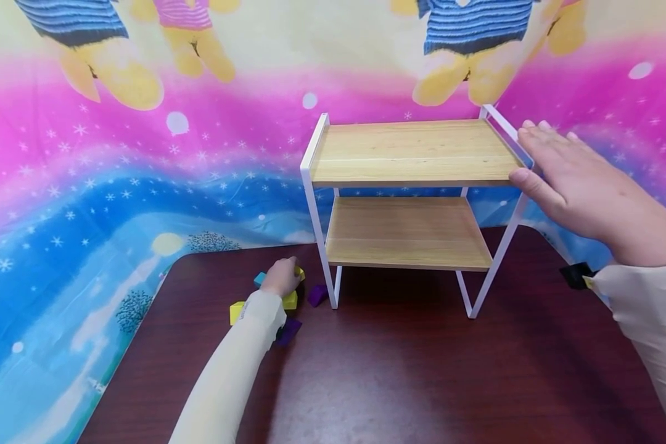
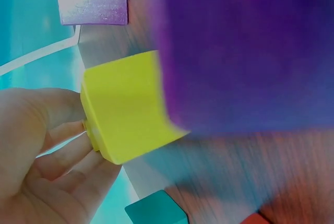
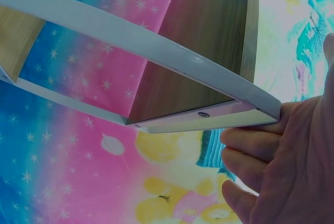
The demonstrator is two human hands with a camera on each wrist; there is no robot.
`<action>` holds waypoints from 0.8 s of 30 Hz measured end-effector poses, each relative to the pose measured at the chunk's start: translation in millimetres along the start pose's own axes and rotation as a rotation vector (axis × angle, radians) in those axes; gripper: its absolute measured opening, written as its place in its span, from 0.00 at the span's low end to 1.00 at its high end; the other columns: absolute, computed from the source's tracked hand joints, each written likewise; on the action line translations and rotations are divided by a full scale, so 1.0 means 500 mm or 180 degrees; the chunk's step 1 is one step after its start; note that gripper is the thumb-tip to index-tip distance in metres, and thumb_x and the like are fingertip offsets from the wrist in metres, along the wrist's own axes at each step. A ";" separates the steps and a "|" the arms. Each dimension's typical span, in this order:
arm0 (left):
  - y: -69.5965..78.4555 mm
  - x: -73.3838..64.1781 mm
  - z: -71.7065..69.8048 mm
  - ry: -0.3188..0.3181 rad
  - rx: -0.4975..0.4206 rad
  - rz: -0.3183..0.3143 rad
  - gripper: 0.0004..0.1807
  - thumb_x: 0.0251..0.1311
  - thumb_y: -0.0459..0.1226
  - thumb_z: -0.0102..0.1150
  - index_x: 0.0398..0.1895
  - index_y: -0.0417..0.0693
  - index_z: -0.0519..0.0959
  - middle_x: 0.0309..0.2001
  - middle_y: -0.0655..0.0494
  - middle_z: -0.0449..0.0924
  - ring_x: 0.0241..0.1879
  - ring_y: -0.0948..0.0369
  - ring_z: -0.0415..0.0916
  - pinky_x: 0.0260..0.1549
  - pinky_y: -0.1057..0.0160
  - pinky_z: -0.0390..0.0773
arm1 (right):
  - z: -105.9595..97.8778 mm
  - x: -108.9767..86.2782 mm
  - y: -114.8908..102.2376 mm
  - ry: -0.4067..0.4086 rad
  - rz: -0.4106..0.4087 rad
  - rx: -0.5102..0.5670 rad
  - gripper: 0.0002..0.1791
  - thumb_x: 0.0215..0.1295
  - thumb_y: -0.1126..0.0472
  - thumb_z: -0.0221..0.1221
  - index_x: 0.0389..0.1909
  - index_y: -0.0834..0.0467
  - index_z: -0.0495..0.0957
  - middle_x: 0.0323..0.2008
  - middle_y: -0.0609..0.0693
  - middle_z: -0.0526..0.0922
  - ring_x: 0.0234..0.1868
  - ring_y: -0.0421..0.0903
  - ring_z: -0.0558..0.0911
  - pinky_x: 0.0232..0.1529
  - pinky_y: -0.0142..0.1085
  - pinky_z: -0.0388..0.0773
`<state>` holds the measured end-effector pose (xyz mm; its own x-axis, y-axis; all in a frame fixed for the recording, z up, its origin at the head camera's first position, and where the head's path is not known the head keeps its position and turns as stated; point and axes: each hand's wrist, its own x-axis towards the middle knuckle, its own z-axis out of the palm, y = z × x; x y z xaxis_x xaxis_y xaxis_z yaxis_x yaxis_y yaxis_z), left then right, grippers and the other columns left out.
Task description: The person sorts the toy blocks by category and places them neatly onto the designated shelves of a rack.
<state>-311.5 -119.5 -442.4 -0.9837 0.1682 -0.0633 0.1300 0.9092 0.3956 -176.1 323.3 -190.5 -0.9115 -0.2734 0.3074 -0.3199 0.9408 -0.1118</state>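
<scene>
My left hand (image 1: 282, 276) reaches down among toy blocks left of a small two-tier shelf (image 1: 411, 231). Its fingers are at a yellow block (image 1: 299, 272), with thumb and fingers on either side. In the left wrist view only a sliver of that block shows behind a nearer yellow block (image 2: 125, 109), while a purple block (image 2: 250, 51) fills the upper right. At the shelf's top right corner, my right hand (image 1: 583, 179) lies with straight fingers against the white metal frame (image 3: 156, 49); the right wrist view shows its fingertips at the frame's corner.
A teal block (image 1: 259, 279) and another yellow block (image 1: 236, 312) lie around the left forearm. One purple block (image 1: 317, 295) sits close to the shelf's left leg. The dark red-brown table (image 1: 394, 370) has a patterned cloth (image 1: 244, 135) behind it.
</scene>
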 end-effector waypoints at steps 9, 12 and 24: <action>-0.010 -0.002 -0.002 0.0014 -0.0016 0.0034 0.27 0.67 0.34 0.63 0.68 0.35 0.72 0.59 0.37 0.78 0.46 0.48 0.80 0.52 0.49 0.81 | -0.003 0.000 0.000 -0.0019 0.0000 -0.0007 0.40 0.81 0.43 0.37 0.79 0.67 0.42 0.78 0.69 0.43 0.80 0.64 0.40 0.78 0.51 0.29; -0.009 -0.004 -0.005 0.0016 -0.0028 0.0018 0.25 0.67 0.35 0.63 0.66 0.35 0.74 0.57 0.38 0.80 0.44 0.49 0.80 0.51 0.50 0.82 | -0.003 0.003 0.001 -0.0031 -0.0019 0.0035 0.40 0.81 0.43 0.37 0.79 0.67 0.42 0.78 0.69 0.44 0.80 0.64 0.41 0.78 0.51 0.30; -0.005 -0.008 -0.015 0.0093 -0.0047 0.0113 0.24 0.67 0.36 0.64 0.63 0.36 0.76 0.54 0.39 0.81 0.42 0.51 0.79 0.48 0.52 0.82 | -0.001 0.001 0.002 -0.0007 0.0028 0.0012 0.40 0.81 0.42 0.37 0.80 0.66 0.42 0.78 0.68 0.44 0.79 0.64 0.41 0.78 0.51 0.29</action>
<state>-308.8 -125.3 -436.2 -0.9817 0.1889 -0.0224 0.1633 0.8970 0.4107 -176.7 324.3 -190.1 -0.9149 -0.2654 0.3042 -0.3127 0.9425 -0.1181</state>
